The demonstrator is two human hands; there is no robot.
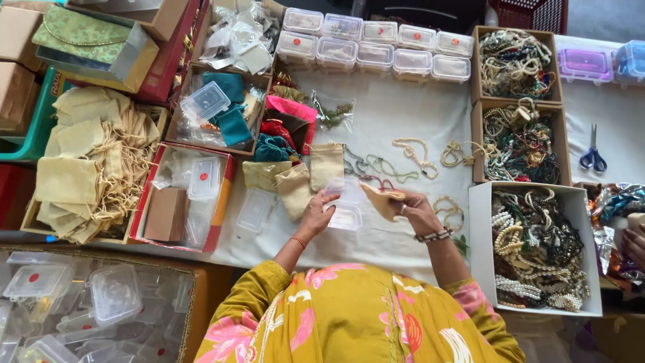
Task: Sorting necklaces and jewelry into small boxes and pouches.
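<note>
Left hand (317, 214) has a clear plastic box (344, 205) pinched by its edge, fingers wrapped on the left side of it, held up over the surface (396, 107). Right hand (415, 210) is just beside it, fingers curled and pinching a small tan pouch (383, 200), which touches the box's right edge. Both sit near the front edge of the white cloth, right in front of the person.

Room-wise it's tight. The only bare patch of surface is the middle strip behind the hands, and even that has loose necklaces (410, 156) and a few tan pouches (310, 175) lying on it. Everything else is walled in by boxes.

On the right: a white box (537, 252) heaped with bead strings, mostly white, gold and dark. Two cardboard trays (519, 101) behind it are stuffed with more tangled beads. Blue-handled scissors (592, 156) lie past those, well apart from the hands. Another person's hand (633, 243) shows at the far right edge.

Along the back edge there's a double row of shut clear boxes (376, 46), some with red dots on the lids.

On the left: a red tray (185, 198) with a brown box and a couple of clear lidded boxes in plastic wrap, a tray of piled cream drawstring bags (87, 165), and a cardboard tray (222, 107) holding teal pouches and a clear box. Bottom left corner has a bin (80, 302) full of empty clear boxes.
</note>
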